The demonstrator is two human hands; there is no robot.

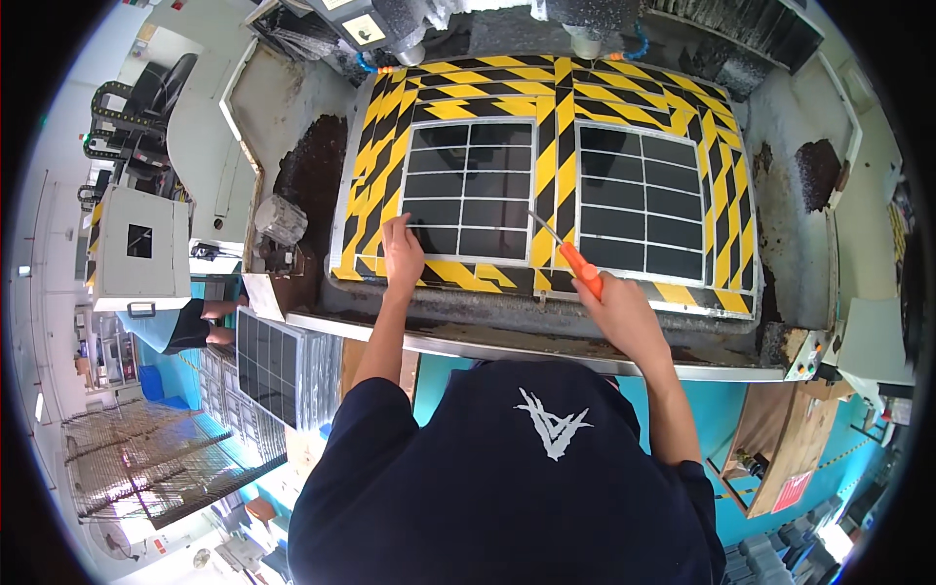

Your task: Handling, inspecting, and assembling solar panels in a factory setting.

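Observation:
Two dark panels lie side by side in a bed bordered with yellow-and-black striped tape (546, 180). The left panel (495, 185) and the right panel (624, 200) are each divided by pale lines into rows of rectangles. My left hand (403, 258) rests with fingers stretched out at the near left corner of the left panel. My right hand (624, 314) is closed round the orange handle of a screwdriver (577, 263). Its thin metal shaft points up and left, with the tip by the right edge of the left panel. I cannot tell whether the tip touches it.
Machine heads (585, 41) with blue hoses hang over the far edge. A metal rim (468, 349) runs in front of my body. Stacked dark panels (268, 366) and a wire rack (146, 458) stand at left, near another person (166, 327). A control panel (807, 356) sits at right.

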